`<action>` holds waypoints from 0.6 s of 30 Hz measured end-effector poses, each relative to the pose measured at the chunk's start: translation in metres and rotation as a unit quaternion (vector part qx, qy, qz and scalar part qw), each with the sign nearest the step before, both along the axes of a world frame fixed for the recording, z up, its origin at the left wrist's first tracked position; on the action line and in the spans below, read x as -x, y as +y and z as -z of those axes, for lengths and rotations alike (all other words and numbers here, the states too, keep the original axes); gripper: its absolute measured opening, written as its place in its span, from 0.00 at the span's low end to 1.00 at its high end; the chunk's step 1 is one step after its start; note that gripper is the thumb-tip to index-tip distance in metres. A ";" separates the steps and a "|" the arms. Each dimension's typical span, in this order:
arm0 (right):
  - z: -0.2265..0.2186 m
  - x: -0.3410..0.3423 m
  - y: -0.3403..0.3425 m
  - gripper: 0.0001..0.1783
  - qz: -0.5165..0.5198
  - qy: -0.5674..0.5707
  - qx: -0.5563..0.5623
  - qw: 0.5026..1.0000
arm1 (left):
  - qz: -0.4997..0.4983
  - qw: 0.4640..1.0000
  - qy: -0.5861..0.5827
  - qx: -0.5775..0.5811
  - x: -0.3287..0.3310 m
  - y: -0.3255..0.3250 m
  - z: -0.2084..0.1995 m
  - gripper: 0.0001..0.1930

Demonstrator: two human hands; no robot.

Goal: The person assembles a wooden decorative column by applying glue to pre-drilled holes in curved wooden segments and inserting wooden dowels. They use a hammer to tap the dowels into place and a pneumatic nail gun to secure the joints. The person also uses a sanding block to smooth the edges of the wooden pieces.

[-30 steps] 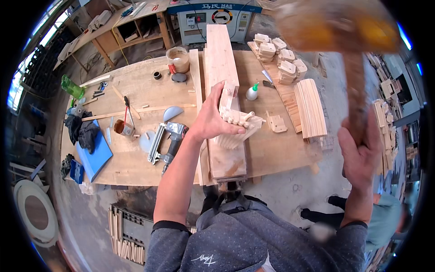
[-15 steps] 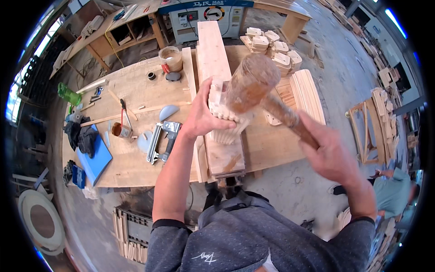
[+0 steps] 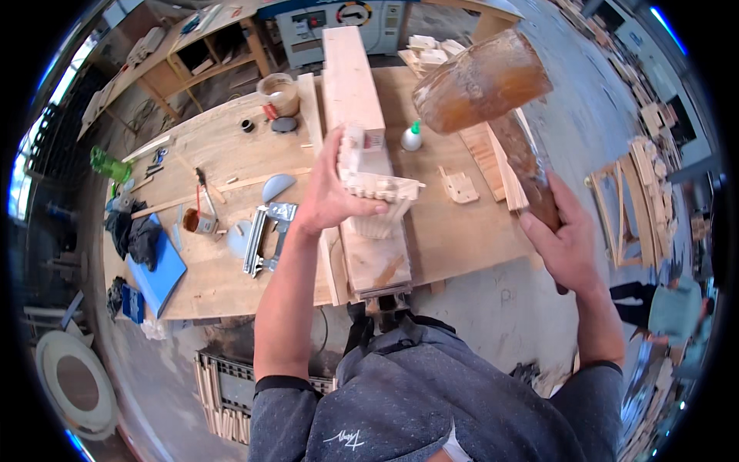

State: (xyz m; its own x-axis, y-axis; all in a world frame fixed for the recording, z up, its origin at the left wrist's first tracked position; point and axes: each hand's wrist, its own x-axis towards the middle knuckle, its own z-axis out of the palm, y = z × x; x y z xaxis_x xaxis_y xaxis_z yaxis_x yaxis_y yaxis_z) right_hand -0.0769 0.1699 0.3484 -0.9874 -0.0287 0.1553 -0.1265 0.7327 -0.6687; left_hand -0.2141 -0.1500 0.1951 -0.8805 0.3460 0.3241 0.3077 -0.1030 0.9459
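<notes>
My left hand (image 3: 327, 199) is closed round the side of a carved wooden piece (image 3: 381, 189) with ridged, fluted edges, its thumb lying along the near side. That piece rests on a thick wooden beam (image 3: 350, 81), which runs away from me across the workbench. My right hand (image 3: 568, 242) grips the handle of a big, worn wooden mallet (image 3: 486, 83). The mallet's head is raised to the right of the carved piece, apart from it. Under the mallet it hides part of some stacked wooden parts. A white glue bottle (image 3: 412, 138) with a green cap stands right of the beam.
Left of the beam on the workbench (image 3: 223, 285) lie a nail gun (image 3: 269, 239), a brown-stained cup (image 3: 202, 222), a tub (image 3: 279, 94), a blue board (image 3: 158, 266) and a green bottle (image 3: 109, 164). A small cut wooden part (image 3: 459, 186) lies right. Another person (image 3: 670, 312) is at far right.
The mallet has swung up and right, away from the carved piece, with my right hand. The glue bottle now shows. My left hand still holds the carved piece, which appears slightly turned.
</notes>
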 end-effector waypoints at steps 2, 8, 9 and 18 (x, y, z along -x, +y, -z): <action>0.042 0.005 0.019 0.35 0.045 -0.062 0.041 0.996 | -0.017 1.000 0.002 -0.021 -0.005 0.003 -0.001 0.63; 0.249 0.006 0.061 0.31 0.054 -0.164 -0.052 0.984 | -0.013 1.000 0.001 -0.016 0.000 0.010 0.001 0.64; 0.279 0.008 0.065 0.30 0.042 -0.247 -0.028 0.968 | -0.019 1.000 -0.013 -0.014 -0.003 0.011 -0.002 0.64; 0.368 0.126 0.100 0.51 0.074 -0.176 -0.177 0.965 | -0.138 0.989 -0.053 0.014 -0.032 0.011 0.001 0.71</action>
State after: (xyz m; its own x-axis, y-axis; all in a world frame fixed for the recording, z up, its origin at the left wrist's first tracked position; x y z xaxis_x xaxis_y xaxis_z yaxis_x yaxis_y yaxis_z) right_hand -0.2029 0.2697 -0.0200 -0.9746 0.1268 -0.1847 0.1865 0.9161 -0.3551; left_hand -0.1822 -0.1394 0.1938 -0.9712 0.0949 0.2186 0.2193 -0.0025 0.9757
